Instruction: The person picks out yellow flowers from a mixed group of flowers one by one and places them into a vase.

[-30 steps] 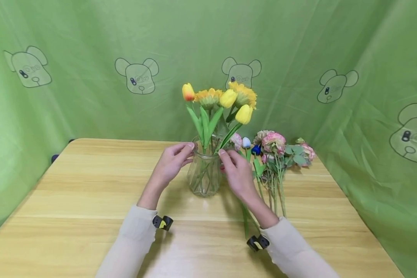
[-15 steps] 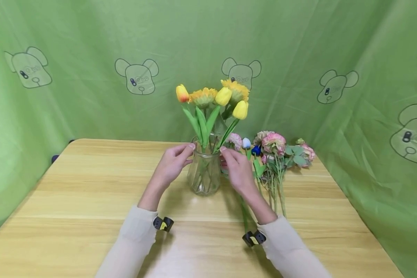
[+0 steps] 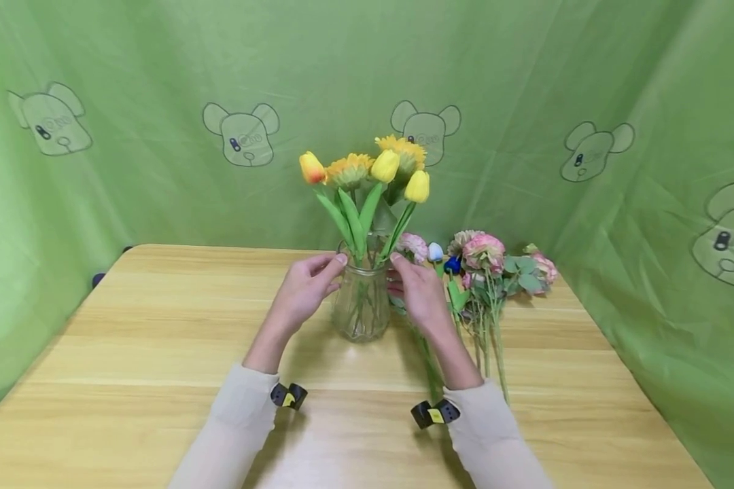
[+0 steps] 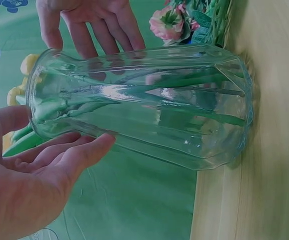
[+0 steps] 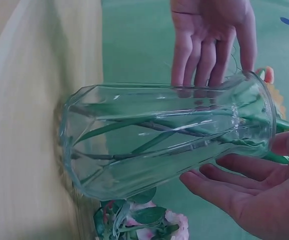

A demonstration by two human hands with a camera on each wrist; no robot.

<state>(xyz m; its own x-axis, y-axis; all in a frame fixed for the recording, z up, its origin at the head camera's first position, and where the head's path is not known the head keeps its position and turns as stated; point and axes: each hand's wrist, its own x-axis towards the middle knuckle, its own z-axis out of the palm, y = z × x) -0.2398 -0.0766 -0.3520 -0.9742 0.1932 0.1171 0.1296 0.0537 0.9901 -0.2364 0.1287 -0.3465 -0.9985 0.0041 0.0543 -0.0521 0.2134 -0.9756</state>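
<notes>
A clear glass vase [image 3: 361,309] stands upright on the table in the head view. Inside are two yellow tulips [image 3: 417,187], an orange-yellow tulip [image 3: 312,168] and orange sunflower-like blooms [image 3: 348,170]; their stems cross behind the glass. My left hand [image 3: 302,288] holds the vase's neck from the left, thumb at the rim. From the opposite side my right hand [image 3: 422,292] holds it the same way. In the left wrist view, the fingers [image 4: 84,152] of the left hand lie along the neck. The right wrist view shows the right hand [image 5: 264,190] against the glass too.
Loose flowers lie on the wooden table [image 3: 159,326] right of the vase: pink blooms [image 3: 484,252], a blue tulip [image 3: 452,265] and a white-blue tulip [image 3: 435,252]. Their stems reach toward the right forearm. A green curtain [image 3: 318,61] encloses the back and sides.
The flower heads have swung to the left above the vase, whose base has shifted slightly. My right forearm has drawn inward to the left; the left hand has barely moved.
</notes>
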